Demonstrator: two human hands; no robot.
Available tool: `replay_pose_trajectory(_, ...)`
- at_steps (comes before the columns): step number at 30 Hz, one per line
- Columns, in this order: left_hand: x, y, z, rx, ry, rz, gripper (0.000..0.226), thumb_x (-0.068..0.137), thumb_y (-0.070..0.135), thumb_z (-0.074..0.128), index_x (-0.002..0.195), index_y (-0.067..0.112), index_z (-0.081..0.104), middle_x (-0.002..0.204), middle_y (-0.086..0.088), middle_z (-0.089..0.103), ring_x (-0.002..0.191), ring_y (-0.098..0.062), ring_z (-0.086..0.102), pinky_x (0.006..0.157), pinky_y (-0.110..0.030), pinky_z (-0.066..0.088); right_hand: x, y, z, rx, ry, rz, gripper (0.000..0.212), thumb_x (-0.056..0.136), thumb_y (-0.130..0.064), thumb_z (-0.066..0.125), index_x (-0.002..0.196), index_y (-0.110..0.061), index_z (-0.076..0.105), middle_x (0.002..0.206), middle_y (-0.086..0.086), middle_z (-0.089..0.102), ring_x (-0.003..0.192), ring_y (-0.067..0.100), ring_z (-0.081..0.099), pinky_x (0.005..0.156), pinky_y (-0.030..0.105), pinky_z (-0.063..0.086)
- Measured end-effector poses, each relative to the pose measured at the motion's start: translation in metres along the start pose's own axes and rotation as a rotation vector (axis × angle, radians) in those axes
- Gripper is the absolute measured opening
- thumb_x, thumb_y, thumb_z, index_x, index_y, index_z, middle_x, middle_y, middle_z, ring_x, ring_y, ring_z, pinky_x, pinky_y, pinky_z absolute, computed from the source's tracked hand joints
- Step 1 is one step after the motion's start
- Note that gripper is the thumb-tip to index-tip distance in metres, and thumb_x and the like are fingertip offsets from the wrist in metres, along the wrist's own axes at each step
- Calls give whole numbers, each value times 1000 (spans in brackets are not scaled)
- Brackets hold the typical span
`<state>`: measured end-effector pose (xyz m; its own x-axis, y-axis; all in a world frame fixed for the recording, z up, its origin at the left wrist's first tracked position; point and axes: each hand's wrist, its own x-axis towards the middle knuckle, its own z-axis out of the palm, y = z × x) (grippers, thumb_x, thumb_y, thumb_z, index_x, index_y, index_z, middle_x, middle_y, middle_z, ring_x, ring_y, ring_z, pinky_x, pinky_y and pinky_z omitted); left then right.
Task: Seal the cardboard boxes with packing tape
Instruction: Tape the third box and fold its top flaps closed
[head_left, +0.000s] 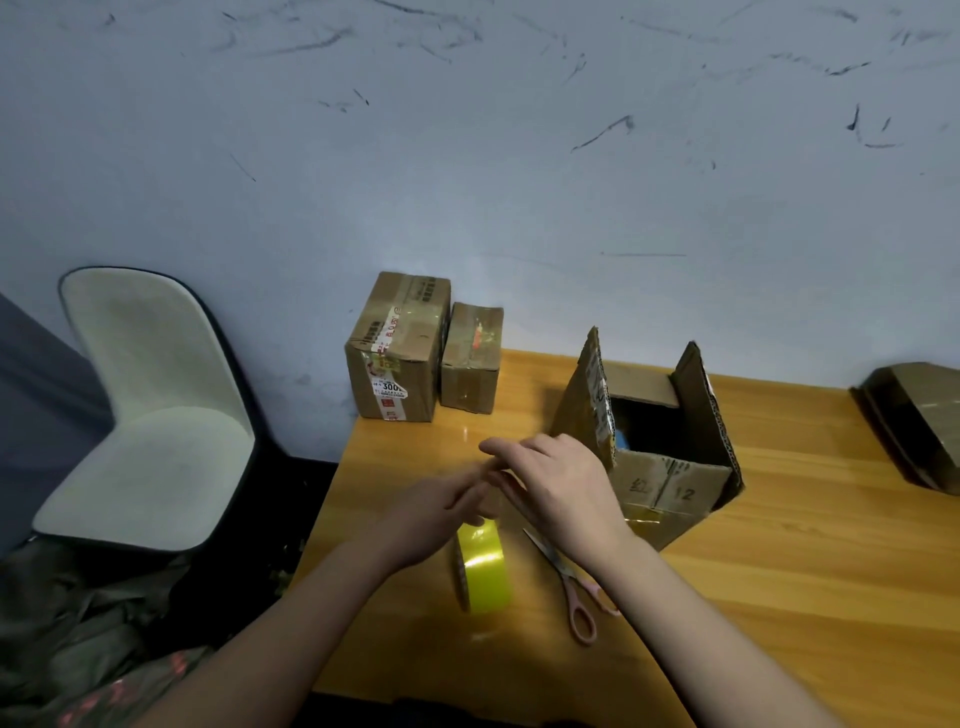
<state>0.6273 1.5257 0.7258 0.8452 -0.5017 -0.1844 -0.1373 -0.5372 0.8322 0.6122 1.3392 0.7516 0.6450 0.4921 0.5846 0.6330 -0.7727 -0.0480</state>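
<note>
Head view: both forearms reach in from the bottom edge and meet over the wooden table (779, 519), the left rising from 7 o'clock, the right from 5 o'clock. The left hand (431, 519) is turned thumb-up with its fingers stretched toward 2 o'clock, their tips at the top of the yellow tape roll (483, 564); they are motion-blurred, so whether they pinch a loose tape end cannot be told. The right hand (556, 483) lies palm-down, fingers extended toward 9 o'clock and overlapping the left fingertips; its grip is likewise unclear.

The tape roll stands on edge directly below the hands, near the table's front. Just at 3 o'clock from the roll lie pink-handled scissors (566, 582), blades pointing to 11 o'clock, partly under the right wrist.

At 2 o'clock from the hands stands the open cardboard box (670, 483), its two side flaps upright, something blue inside. At 11 o'clock, by the wall at the table's far corner, two taped boxes touch: a taller one (397, 353) and a smaller one (472, 364). Another box (919, 415) sits at the right edge. A cream chair (150, 415) stands at 9 o'clock beside the table.
</note>
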Motion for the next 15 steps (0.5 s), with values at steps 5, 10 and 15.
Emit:
replay_pose_trajectory(5, -1, 1, 1, 99, -6, 23, 19, 102, 40, 33, 109, 45, 49, 98, 8, 73, 88, -2, 68, 86, -40, 53, -1, -5, -14, -100, 117, 230, 40, 90, -34, 59, 124, -16, 49, 103, 2, 64, 66, 12, 59, 51, 25, 48)
replay_pose_trajectory(10, -6, 3, 2, 61, 43, 13, 17, 103, 35, 34, 98, 41, 49, 92, 11, 74, 90, 2, 67, 86, -41, 53, -32, 1, -27, 96, 13, 413, 20, 94, -35, 43, 95, -23, 59, 82, -9, 64, 69, 6, 61, 59, 11, 37)
replay_pose_trajectory(15, -8, 8, 8, 154, 58, 54, 17, 104, 33, 32, 105, 39, 48, 96, 14, 73, 94, 5, 65, 84, -38, 52, -106, 3, 19, -128, -986, 706, 31, 101, -36, 38, 113, -19, 60, 112, 5, 67, 102, 25, 65, 79, 34, 50)
